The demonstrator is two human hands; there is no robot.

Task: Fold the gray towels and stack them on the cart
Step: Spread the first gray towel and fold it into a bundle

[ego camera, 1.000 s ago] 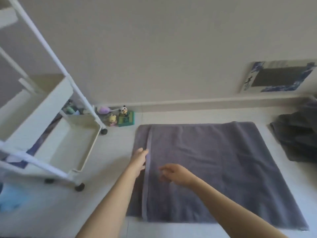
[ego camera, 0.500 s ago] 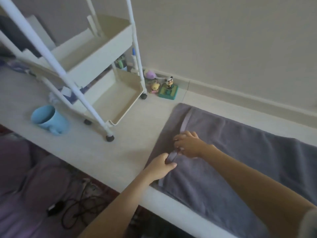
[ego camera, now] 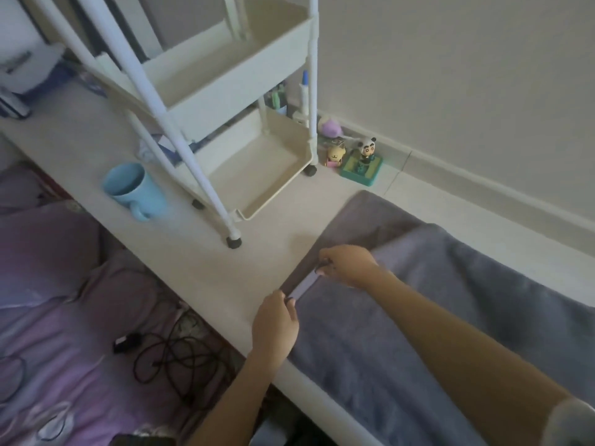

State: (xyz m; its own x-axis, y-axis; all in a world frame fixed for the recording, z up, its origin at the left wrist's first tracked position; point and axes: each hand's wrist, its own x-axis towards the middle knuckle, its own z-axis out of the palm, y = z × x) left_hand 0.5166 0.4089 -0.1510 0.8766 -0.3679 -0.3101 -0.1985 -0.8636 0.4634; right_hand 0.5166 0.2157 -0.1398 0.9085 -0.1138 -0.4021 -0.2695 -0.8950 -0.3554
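White tabletop [ego camera: 257,259]: both hands, left [ego camera: 275,323] and right [ego camera: 346,263], now pinch the gray towel [ego camera: 418,317] edge they only touched before, lifting it, so first fold's starting.

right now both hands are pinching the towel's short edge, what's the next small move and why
Probably lift that edge and carry it across toward the far end. The left hand and right hand both pinch the gray towel at its banded edge, already raised, while the rest lies flat.

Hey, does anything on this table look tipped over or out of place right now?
Nothing is spilled or damaged. One oddity: the light blue ceramic mug lies on its side on the white table, beside the white rolling cart, its mouth open towards the cart. Both hands, left hand and right hand, pinch the gray towel edge.
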